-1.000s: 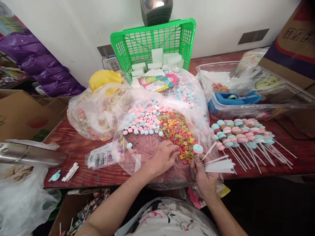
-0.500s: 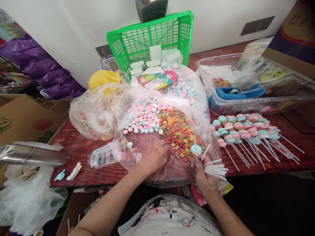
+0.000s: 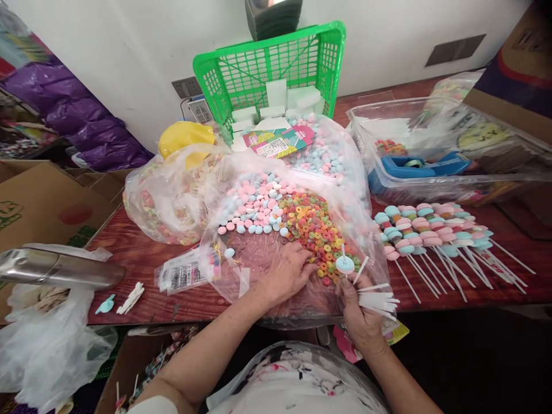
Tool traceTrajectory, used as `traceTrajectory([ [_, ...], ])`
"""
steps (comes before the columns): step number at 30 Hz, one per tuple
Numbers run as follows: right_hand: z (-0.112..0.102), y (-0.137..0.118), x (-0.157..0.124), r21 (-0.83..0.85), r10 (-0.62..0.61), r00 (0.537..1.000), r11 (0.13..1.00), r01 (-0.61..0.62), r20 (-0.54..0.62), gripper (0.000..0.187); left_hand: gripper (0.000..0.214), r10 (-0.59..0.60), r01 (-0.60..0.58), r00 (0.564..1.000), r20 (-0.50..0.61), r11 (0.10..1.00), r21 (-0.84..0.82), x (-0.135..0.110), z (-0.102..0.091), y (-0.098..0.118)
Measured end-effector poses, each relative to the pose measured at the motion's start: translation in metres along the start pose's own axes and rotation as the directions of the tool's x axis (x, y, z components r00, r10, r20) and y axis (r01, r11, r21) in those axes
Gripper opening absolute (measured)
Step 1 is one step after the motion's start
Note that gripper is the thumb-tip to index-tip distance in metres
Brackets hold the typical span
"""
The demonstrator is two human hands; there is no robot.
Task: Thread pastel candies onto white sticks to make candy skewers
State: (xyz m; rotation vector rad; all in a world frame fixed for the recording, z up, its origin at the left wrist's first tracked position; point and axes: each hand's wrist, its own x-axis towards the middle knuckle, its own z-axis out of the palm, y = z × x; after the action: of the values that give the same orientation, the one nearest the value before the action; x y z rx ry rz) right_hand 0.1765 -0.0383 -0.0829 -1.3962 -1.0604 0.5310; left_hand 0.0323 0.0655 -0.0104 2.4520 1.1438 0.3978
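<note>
The left hand (image 3: pixel 291 273) rests palm down over a clear plastic bag (image 3: pixel 263 244), its fingers loosely bent at the near edge of a heap of gummy rings (image 3: pixel 308 221); whether it has hold of a ring cannot be told. The right hand (image 3: pixel 362 316), by the table's front edge, is closed around a bundle of white sticks (image 3: pixel 377 300), thumb and fingers pinching one more upright. On that one sits a blue-and-pink candy (image 3: pixel 345 264), just above the thumb, the stick's tip poking out on top. The rings lie just beyond the left hand and reach across toward the threaded candy. Loose pink and blue candies (image 3: pixel 254 204) spread farther back, beyond the left hand. To the right of the right hand, well apart from the left, loaded candy sticks (image 3: pixel 431 227) lie side by side on the red-brown table (image 3: pixel 142 259), bare ends toward the worker. Behind stand a green basket (image 3: pixel 338 43) and a clear tub (image 3: pixel 452 181) containing a blue tape dispenser (image 3: pixel 425 165).
</note>
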Motion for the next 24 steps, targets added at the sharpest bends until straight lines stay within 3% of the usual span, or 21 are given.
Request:
traceTrajectory([
  [4, -0.001, 0.000, 0.000, -0.002, 0.006, 1.000, 1.000, -0.006, 0.011, 0.025, 0.014, -0.058, 0.057, 0.998, -0.006, 0.986, -0.154, 0.010, 0.000, -0.008],
  [8, -0.002, 0.000, 0.000, -0.002, 0.009, 1.000, 1.000, -0.009, 0.024, 0.026, 0.012, -0.135, 0.132, 0.991, 0.014, 0.936, -0.328, 0.010, -0.022, -0.020],
  [12, -0.002, -0.003, 0.001, -0.008, 0.012, 0.999, 1.000, -0.011, 0.034, 0.025, 0.017, -0.069, 0.072, 0.997, 0.021, 0.980, -0.184, -0.004, -0.031, -0.021],
  [19, -0.004, -0.002, 0.000, -0.046, -0.005, 0.999, 0.999, 0.007, 0.038, 0.026, 0.018, -0.063, 0.063, 0.998, -0.022, 0.998, -0.028, -0.020, -0.007, -0.027],
  [24, -0.003, 0.000, -0.002, -0.066, -0.032, 0.999, 0.997, 0.034, 0.031, 0.026, 0.026, -0.028, 0.030, 0.999, -0.022, 0.989, 0.143, -0.028, -0.004, -0.021],
])
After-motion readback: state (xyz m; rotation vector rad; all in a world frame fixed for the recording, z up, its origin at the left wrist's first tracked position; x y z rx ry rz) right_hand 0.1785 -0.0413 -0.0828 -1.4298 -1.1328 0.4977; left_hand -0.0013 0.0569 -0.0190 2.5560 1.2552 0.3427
